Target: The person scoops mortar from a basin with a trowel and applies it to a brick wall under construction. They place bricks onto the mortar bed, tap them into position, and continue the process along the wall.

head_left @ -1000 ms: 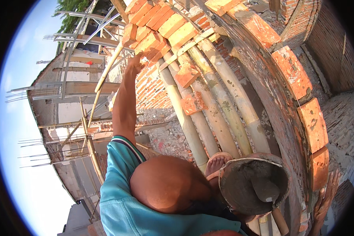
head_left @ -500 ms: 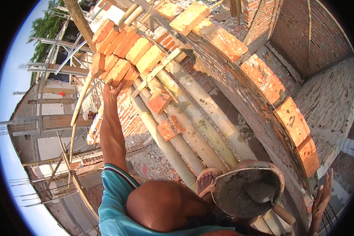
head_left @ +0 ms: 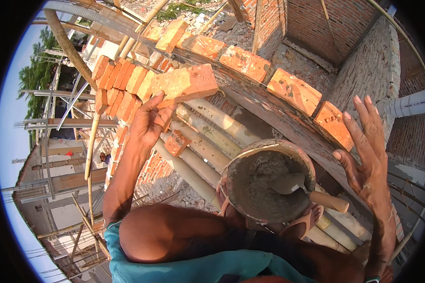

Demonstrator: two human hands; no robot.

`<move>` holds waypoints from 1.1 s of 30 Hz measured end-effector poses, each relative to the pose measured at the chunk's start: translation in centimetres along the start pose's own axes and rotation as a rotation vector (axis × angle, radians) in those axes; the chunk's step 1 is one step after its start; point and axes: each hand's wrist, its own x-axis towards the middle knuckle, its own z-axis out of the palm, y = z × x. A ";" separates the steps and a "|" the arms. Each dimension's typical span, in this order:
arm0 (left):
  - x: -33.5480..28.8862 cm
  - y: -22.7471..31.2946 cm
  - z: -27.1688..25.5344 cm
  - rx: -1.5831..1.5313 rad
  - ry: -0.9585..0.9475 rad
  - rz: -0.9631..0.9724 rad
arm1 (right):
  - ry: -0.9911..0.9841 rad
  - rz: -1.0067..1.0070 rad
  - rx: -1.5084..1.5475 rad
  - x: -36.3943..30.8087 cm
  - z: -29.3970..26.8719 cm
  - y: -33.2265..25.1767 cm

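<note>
My left hand (head_left: 148, 122) grips one end of an orange brick (head_left: 186, 84), lifted above the bamboo poles beside the brick stack (head_left: 120, 87). On the right, my right hand (head_left: 366, 155) is raised with its fingers spread and nothing in it, close to the wall's near end. A row of bricks (head_left: 295, 91) lies along the top of the brick wall (head_left: 264, 106). Between my feet stands a bucket (head_left: 231, 186) of wet grey mortar (head_left: 264, 172). A trowel (head_left: 288, 184) rests in the mortar, its wooden handle over the bucket's rim.
Bamboo poles (head_left: 217, 134) form the platform under my feet, with a broken brick piece (head_left: 175, 143) on them. Rubble (head_left: 165, 193) shows far below through the left side. A white pipe (head_left: 413, 103) juts out at the right. An upright wooden pole (head_left: 68, 45) stands beyond the stack.
My left hand has taken a brick off the stack and brought it up and rightward. My right hand has risen into fuller view. The whole view has shifted, showing more of the bucket.
</note>
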 end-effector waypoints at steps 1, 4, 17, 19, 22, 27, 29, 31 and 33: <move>-1.6 -1.0 3.9 0.020 -0.128 -0.055 | 0.016 0.004 0.029 0.4 0.3 -0.2; -5.6 -3.0 15.2 0.314 -0.440 -0.224 | 0.175 -0.153 0.169 0.9 1.1 1.6; -10.5 -19.9 43.3 0.593 -1.114 -0.381 | 0.184 0.392 0.147 -12.4 -5.9 14.8; -9.7 -22.4 42.8 0.844 -1.084 0.011 | 0.119 0.337 0.092 -13.5 -3.5 16.5; -7.6 -25.0 41.9 1.034 -1.214 0.257 | -0.171 0.445 -0.009 -15.2 0.4 18.1; -5.4 -28.7 41.1 1.354 -1.404 0.639 | -0.025 0.307 0.057 -16.9 4.2 19.0; -5.3 -29.9 40.9 1.351 -1.427 0.642 | -0.021 0.269 0.078 -17.0 4.6 19.3; -5.4 -31.0 41.4 1.389 -1.438 0.593 | -0.107 0.307 0.122 -17.1 4.8 19.6; -5.4 -31.6 41.4 1.365 -1.432 0.557 | -0.284 0.428 0.192 -17.2 4.9 19.9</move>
